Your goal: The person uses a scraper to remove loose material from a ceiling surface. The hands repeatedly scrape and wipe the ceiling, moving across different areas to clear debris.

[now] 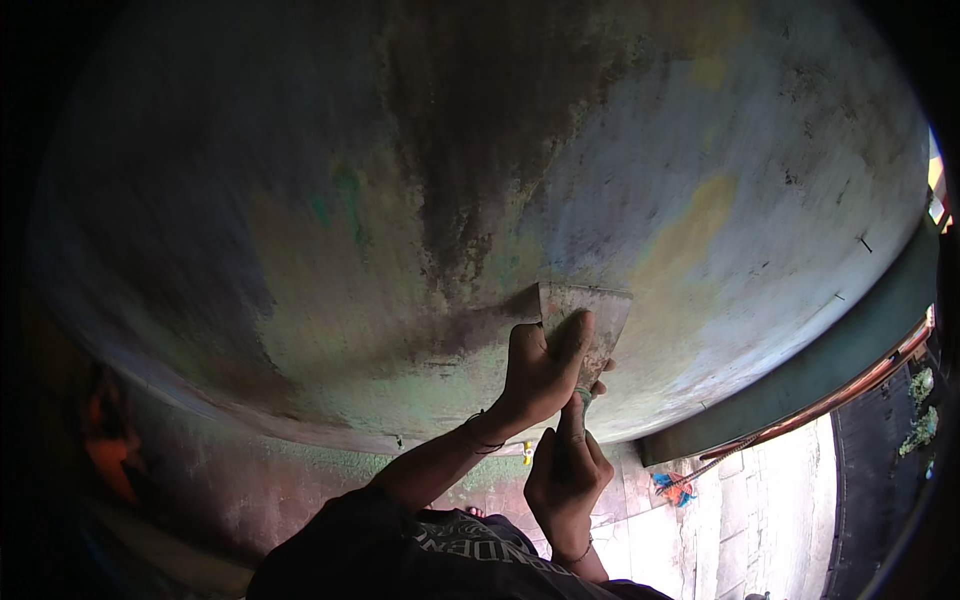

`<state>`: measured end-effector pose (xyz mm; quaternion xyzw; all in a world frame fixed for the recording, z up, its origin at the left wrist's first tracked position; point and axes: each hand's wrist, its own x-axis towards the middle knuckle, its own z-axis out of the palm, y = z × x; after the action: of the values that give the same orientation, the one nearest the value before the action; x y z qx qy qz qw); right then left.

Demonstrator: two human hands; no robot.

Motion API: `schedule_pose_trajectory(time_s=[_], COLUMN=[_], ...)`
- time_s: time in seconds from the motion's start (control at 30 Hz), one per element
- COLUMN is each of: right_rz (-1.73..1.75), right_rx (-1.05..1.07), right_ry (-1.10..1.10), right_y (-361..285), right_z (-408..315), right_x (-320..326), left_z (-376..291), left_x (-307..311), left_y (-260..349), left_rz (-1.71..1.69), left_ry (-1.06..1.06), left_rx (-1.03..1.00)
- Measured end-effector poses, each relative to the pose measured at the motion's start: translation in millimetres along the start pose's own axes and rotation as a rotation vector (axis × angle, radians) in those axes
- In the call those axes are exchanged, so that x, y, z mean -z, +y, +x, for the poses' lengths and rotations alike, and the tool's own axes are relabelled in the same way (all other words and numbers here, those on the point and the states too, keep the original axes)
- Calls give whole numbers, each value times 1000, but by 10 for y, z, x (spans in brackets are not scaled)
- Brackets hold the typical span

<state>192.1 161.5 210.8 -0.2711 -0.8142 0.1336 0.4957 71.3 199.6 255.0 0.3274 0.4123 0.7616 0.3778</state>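
A wide metal scraper [616, 315] with a worn, stained blade lies against the wall [360, 300], its broad edge towards the upper part. My left hand [544, 367] grips the blade's lower part, thumb laid along its face and fingertips curled around behind it. Below it, my right hand [571, 480] is closed around the greenish handle [584, 396], mostly covered by the fingers. Patchy paint in green, yellow and blue-grey covers the wall, with a large dark stained area [472, 150] above the scraper. Whether the edge touches the wall is hard to tell.
Nails [865, 244] stick out of the wall at the right. A dark green frame [780, 382] borders the wall there, beside a bright paved floor [780, 510]. A blue-and-orange bundle [675, 489] lies low at the right. Something orange [111, 465] shows in shadow at the left.
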Motion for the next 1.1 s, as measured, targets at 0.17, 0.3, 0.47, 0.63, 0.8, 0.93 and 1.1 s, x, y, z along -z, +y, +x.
schedule_pose_trajectory(time_s=[0.17,0.3,0.47,0.63,0.8,0.93,1.1], right_rz=[-42,-32,-55,-55,-14,-37,20], right_rx=[-75,-29,-48,-102,-23,-137,-6], right_ry=[-56,-29,-82,-56,-54,-42,-9], right_y=[8,0,-17,-2,54,142,211], right_z=[38,45,69,119,35,12,4], right_x=[29,56,87,107,132,137,163], left_z=[36,23,4,71,42,70,80], left_x=[-21,-6,-25,-68,-29,-78,-176], left_y=[-24,-30,15,-17,-220,-297,-284], left_rz=[-82,-4,-65,-121,4,30,49], left_ry=[-77,-57,-51,-98,-29,-99,-58], left_rx=[-117,-72,-29,-255,87,-62,101])
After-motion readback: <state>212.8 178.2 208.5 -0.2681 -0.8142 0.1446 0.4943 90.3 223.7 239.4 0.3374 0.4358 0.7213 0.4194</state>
